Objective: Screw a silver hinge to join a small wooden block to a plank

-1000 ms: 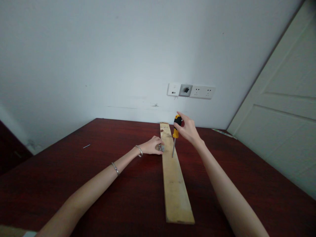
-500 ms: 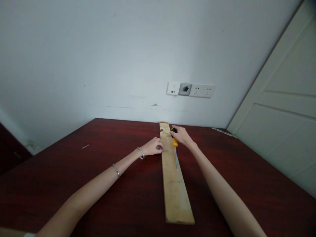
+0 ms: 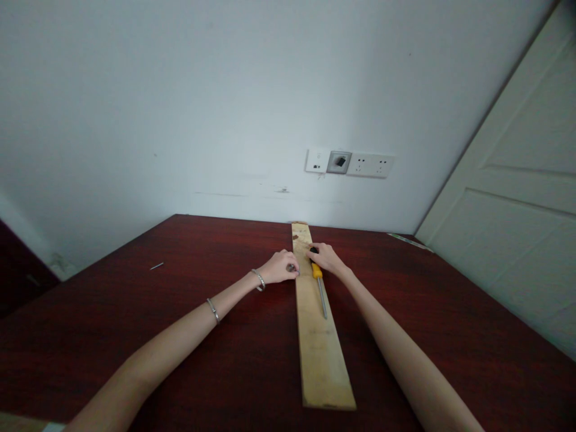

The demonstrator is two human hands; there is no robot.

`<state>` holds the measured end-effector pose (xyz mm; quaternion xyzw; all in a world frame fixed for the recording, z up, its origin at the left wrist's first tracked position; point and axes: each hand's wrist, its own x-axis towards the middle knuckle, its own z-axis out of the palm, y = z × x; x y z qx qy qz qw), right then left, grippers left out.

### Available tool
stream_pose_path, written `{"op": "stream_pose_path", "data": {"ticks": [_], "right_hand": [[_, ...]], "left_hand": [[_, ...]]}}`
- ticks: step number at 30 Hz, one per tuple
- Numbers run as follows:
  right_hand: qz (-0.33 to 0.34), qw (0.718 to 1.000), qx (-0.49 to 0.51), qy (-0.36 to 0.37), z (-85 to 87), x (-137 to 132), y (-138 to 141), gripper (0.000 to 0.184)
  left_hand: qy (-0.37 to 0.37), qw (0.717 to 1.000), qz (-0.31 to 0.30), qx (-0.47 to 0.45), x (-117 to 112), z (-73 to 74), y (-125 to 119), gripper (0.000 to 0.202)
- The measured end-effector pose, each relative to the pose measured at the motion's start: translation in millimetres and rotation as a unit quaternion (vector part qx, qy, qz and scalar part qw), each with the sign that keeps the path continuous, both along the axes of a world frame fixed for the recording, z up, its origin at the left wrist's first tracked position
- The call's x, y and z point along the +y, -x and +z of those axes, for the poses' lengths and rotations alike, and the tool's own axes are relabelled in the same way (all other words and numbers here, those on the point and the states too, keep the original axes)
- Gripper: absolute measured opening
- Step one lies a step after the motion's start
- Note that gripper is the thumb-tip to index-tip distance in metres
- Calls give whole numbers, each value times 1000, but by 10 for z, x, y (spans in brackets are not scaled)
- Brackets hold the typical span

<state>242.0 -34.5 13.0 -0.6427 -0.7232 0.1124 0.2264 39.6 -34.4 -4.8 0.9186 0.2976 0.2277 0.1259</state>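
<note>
A long, narrow wooden board [image 3: 321, 348] lies lengthwise on the dark red table, running from near me to the wall. My left hand [image 3: 281, 267] is at the board's left edge, thumb and fingers pinched together; a small dark, shiny bit shows in the curl of the fingers, too small to name. On the board's far right part, my right hand [image 3: 327, 258] grips the black end of a screwdriver [image 3: 317, 272] with a yellow and black handle. Its metal shaft slants towards me over the board, the tip not touching either hand.
A thin metal piece like a nail or screw [image 3: 156, 266] lies on the table [image 3: 216, 240] at the left. Behind stands a white wall with a row of sockets [image 3: 369, 165]. A pale panelled door [image 3: 517, 198] borders the table's right side, near a flat strip [image 3: 409, 242].
My right hand has come slightly down and towards me with the screwdriver, which now sits lower over the board. My left hand stays practically in place.
</note>
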Motion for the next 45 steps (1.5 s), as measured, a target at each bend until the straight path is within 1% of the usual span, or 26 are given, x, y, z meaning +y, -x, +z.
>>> {"op": "stream_pose_path", "data": {"ticks": [3, 9, 15, 21, 24, 26, 29, 31, 35, 38, 41, 43, 45], "right_hand": [[2, 1000, 2, 3, -11, 1, -2, 40], [6, 1000, 5, 2, -17, 4, -10, 39], [4, 1000, 8, 1, -35, 15, -20, 42], [6, 1000, 7, -2, -45, 17, -20, 44], [8, 1000, 4, -3, -50, 19, -22, 46], [10, 1000, 2, -4, -52, 21, -25, 46], [11, 1000, -1, -6, -51, 18, -25, 46], [13, 1000, -2, -8, -48, 13, -21, 45], [18, 1000, -4, -12, -50, 6, -20, 46], [19, 1000, -5, -11, -70, 20, -29, 46], [17, 1000, -7, -7, -101, 47, -40, 46], [18, 1000, -10, -3, -118, 59, -43, 48], [21, 1000, -11, 0, -126, 61, -41, 49]], "left_hand": [[2, 1000, -1, -8, -5, -6, -6, 4], [3, 999, -15, -29, -20, 4, -7, 4], [8, 997, -11, -76, -38, 57, 6, 2], [16, 995, -13, -102, -64, 118, 5, 3], [23, 990, -17, -136, -85, 164, 10, 5], [32, 984, -8, -173, -96, 212, 24, 5], [51, 973, 11, -224, -96, 313, 70, 8], [65, 965, 11, -253, -81, 400, 121, 11], [81, 948, 13, -306, -10, 583, 304, 17], [76, 946, 41, -311, 74, 671, 550, 19], [48, 954, 89, -281, 169, 681, 904, 20], [25, 958, 130, -254, 221, 653, 1187, 20], [9, 965, 165, -204, 249, 613, 1491, 19]]}}
